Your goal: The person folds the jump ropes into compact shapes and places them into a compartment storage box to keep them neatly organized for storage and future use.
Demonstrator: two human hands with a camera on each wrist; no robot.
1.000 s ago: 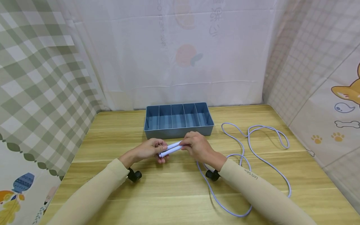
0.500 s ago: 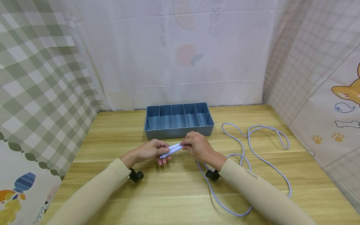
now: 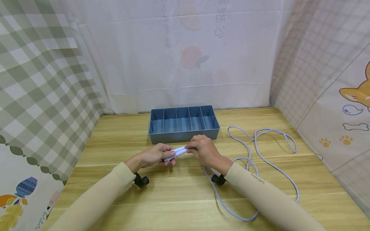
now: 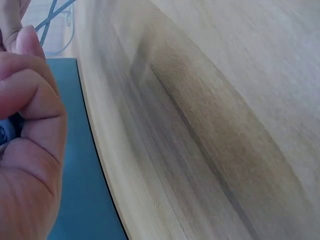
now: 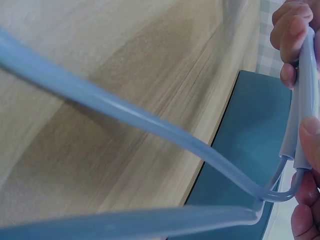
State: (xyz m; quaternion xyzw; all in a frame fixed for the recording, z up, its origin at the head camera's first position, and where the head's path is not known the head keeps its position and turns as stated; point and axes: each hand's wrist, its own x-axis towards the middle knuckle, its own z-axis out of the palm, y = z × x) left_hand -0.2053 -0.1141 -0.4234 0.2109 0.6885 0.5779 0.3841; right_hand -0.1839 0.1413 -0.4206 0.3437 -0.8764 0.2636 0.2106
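Both hands hold a lavender jump rope by its two handles point(image 3: 180, 151), which lie side by side. My left hand point(image 3: 156, 156) grips their left ends, thumb on top; in the left wrist view its curled fingers point(image 4: 40, 100) surround a rounded handle end. At the other ends, where the cord comes out, my right hand point(image 3: 203, 150) pinches the handles. From there the cord point(image 5: 125, 112) bends back past the right wrist and loops over the table, partly hidden under the right forearm. The handles are held in front of the blue-grey divided box point(image 3: 185, 136).
The box has several narrow compartments and stands toward the back of the wooden table point(image 3: 121, 128). Loose rope loops spread over the table's right side. A white curtain point(image 3: 138, 64) hangs behind, with patterned cloths at left and right.
My left hand has shifted slightly right along the handles, its thumb now lying over them. The two handles sit closer together. My right hand has barely moved.
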